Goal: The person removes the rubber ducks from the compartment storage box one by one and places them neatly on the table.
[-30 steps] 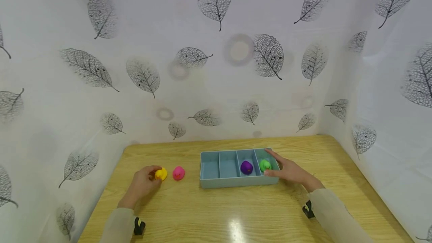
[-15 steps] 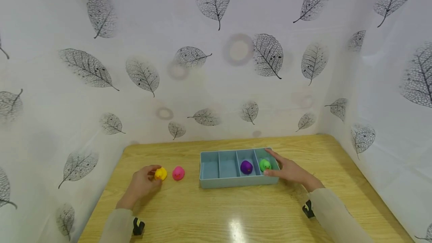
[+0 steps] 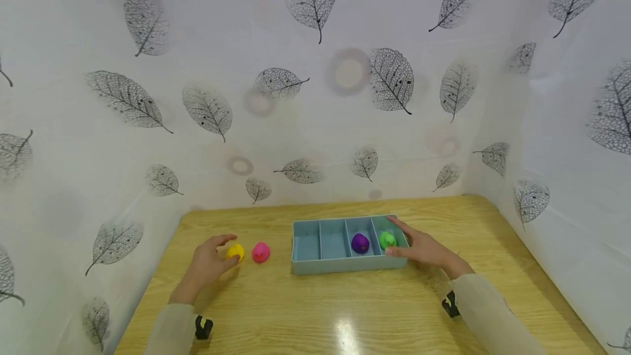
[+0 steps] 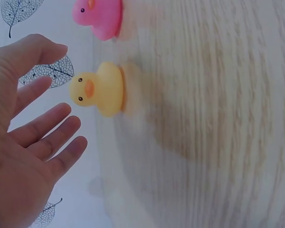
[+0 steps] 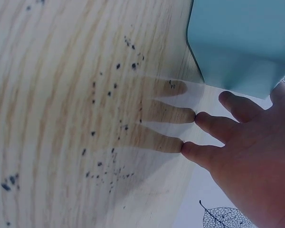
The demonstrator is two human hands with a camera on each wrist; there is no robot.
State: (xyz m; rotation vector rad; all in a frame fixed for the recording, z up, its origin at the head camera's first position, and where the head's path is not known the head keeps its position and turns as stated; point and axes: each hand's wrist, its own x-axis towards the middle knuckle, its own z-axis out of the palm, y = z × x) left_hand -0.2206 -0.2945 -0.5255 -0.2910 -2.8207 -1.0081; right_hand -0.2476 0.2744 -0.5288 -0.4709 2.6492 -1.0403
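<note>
In the head view, my left hand (image 3: 206,265) is around a small yellow rubber duck (image 3: 235,253) on the table, thumb and index finger spread on either side of it. A gap shows between those fingers and the yellow duck (image 4: 99,89) in the left wrist view. Beside it sits a pink rubber duck (image 3: 260,252). My right hand (image 3: 428,249) holds the right end of a blue-grey box (image 3: 345,266) with compartments, thumb over the near rim and index finger at the far corner. A green duck (image 3: 387,240) sits in the rightmost compartment, a purple duck (image 3: 360,244) in the one beside it.
The two left compartments of the box hold nothing. Underneath is a wood-grain table (image 3: 296,311), with dark specks (image 5: 109,90) near my right hand. A white leaf-patterned curtain (image 3: 305,125) surrounds the table at the back and sides.
My left thumb and index finger have spread apart from the yellow duck, which stays in place. My right hand and the box have not moved.
</note>
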